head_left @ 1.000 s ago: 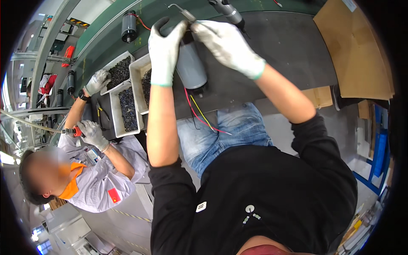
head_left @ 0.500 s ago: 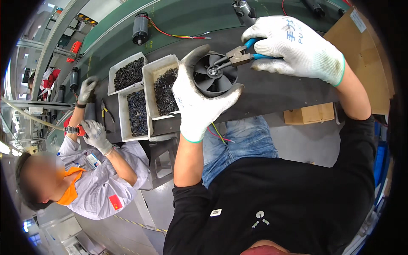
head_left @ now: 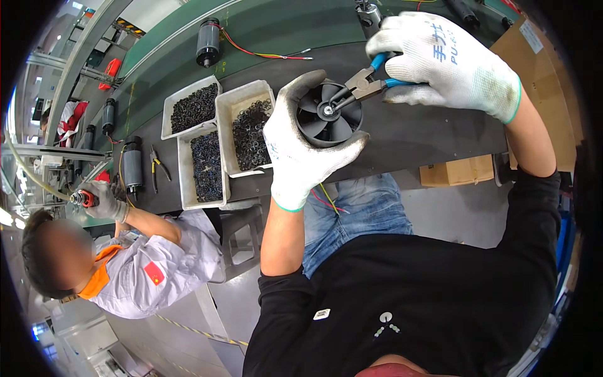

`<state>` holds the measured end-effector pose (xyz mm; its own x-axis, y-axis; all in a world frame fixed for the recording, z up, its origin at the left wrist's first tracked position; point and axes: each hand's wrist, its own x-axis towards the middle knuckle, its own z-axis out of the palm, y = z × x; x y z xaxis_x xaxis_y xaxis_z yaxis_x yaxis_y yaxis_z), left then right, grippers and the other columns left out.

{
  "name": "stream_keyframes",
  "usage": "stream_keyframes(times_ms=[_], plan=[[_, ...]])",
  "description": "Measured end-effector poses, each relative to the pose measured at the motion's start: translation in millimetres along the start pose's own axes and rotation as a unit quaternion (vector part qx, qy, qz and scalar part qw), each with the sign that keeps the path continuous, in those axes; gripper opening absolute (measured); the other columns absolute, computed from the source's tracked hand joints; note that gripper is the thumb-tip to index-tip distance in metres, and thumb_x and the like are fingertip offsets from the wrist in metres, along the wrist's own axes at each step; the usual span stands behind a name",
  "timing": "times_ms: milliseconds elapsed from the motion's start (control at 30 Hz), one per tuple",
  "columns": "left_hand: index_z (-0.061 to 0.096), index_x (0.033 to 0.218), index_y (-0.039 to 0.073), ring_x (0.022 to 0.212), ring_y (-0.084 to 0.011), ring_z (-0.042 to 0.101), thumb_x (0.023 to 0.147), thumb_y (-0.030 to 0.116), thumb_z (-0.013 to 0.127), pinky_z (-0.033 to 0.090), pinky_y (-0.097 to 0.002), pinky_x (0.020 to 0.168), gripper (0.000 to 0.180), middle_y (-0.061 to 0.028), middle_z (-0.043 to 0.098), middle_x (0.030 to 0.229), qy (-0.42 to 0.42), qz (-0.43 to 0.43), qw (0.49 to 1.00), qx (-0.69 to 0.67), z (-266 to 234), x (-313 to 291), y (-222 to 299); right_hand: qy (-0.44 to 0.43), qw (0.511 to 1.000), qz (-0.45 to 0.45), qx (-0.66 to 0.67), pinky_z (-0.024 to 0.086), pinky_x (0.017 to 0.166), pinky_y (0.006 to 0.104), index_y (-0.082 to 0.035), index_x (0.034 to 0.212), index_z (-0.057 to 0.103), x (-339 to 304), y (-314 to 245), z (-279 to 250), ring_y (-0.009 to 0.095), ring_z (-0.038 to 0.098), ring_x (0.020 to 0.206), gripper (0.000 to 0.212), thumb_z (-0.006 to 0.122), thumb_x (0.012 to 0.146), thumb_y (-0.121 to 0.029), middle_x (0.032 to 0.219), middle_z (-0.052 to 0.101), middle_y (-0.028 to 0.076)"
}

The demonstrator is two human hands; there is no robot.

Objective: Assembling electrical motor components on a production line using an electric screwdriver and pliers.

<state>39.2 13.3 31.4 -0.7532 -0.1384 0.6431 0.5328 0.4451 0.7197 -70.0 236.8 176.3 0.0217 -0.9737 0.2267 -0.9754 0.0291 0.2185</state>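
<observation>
My left hand [head_left: 295, 151], in a white glove, is closed around the side of a round black fan [head_left: 340, 130]. Its blades face up, and a small metal shaft end shows at the hub. Thin red and yellow wires [head_left: 328, 198] hang below that hand. Gripped in my gloved right hand [head_left: 440, 63] are pliers [head_left: 362, 84] with blue handles. Their long thin tips reach the fan's hub, at the shaft end; whether a ring sits between them is too small to tell.
White trays [head_left: 242, 99] of small black rings and clips stand left of my hands. Motors [head_left: 208, 44] and yellow-handled pliers [head_left: 155, 168] lie on the bench. At left, a co-worker [head_left: 182, 251] holds a red tool [head_left: 85, 198]. Cardboard boxes [head_left: 457, 171] are at right.
Both my hands have shifted slightly right with the fan and pliers; the tips stay at the hub. The co-worker's hands have drawn back, and the tool has moved left, uncovering a motor.
</observation>
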Motion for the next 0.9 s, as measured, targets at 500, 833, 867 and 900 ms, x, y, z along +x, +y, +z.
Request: stream_keyframes(times_ms=[500, 833, 867, 900], plan=[[0.045, 0.146, -0.006, 0.124, -0.036, 0.063, 0.077, 0.018, 0.083, 0.05, -0.0432, 0.107, 0.083, -0.0264, 0.06, 0.136, 0.109, -0.074, 0.98, -0.147, 37.9, 1.3, -44.8, 0.236, 0.673, 0.301, 0.633, 0.047, 0.084, 0.0231, 0.007, 0.126, 0.067, -33.5, -45.9, 230.6, 0.004, 0.055, 0.094, 0.038, 0.06, 0.106, -0.025, 0.106, 0.066, -0.002], [0.05, 0.14, -0.006, 0.117, -0.0439, 0.062, 0.098, 0.03, 0.062, 0.052, -0.0483, 0.101, 0.056, -0.0295, 0.061, 0.13, 0.034, -0.017, 0.964, 0.262, 56.4, -34.6, -76.6, 0.323, 0.817, 0.435, 0.2, 0.051, 0.084, 0.0281, 0.006, 0.12, 0.067, -5.7, -68.3, 256.2, 0.012, 0.061, 0.09, 0.029, 0.059, 0.106, -0.017, 0.106, 0.071, 0.007], [0.056, 0.133, -0.003, 0.111, -0.0406, 0.065, 0.098, 0.028, 0.062, 0.053, -0.048, 0.097, 0.047, -0.0254, 0.065, 0.123, -0.006, 0.004, 0.951, 0.31, 34.7, -39.4, -68.5, 0.286, 0.863, 0.4, 0.113, 0.05, 0.081, 0.0275, 0.008, 0.12, 0.067, -17.8, -69.2, 249.4, 0.008, 0.057, 0.087, 0.03, 0.058, 0.108, -0.018, 0.101, 0.07, 0.004], [0.061, 0.126, 0.0, 0.106, -0.0373, 0.067, 0.097, 0.026, 0.063, 0.054, -0.0476, 0.093, 0.039, -0.0213, 0.068, 0.116, -0.044, 0.024, 0.933, 0.355, -0.9, -44.3, -61.2, 0.285, 0.863, 0.402, 0.113, 0.05, 0.081, 0.0275, 0.008, 0.12, 0.067, -27.0, -73.4, 238.1, 0.008, 0.057, 0.087, 0.03, 0.058, 0.108, -0.018, 0.101, 0.07, 0.004]])
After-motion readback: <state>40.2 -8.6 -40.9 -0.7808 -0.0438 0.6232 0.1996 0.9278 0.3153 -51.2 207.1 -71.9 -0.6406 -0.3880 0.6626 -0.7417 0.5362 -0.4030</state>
